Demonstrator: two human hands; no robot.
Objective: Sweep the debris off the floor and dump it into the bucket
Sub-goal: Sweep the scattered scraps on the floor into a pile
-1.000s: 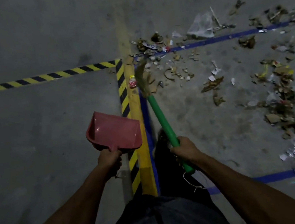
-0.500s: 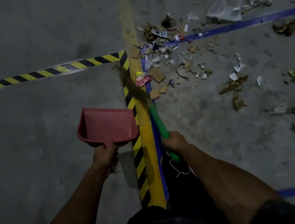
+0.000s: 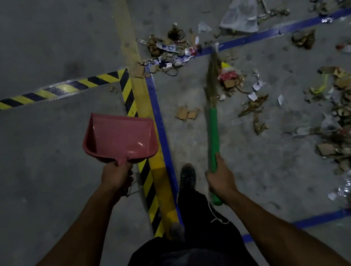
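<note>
Ahead of the right hand's (image 3: pixel 220 177) grip, broom (image 3: pixel 212 127) bristles touch debris (image 3: pixel 230 80).

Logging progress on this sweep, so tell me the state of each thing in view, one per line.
Dustpan: empty, held off the floor by the left hand.
Broom: gripped by the right hand, bristles down among debris.
Debris: scattered, unswept.

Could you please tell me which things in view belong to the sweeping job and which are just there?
Job:
broom in right hand
dustpan in left hand
debris

Just there:
hazard tape
blue tape
yellow line
</note>
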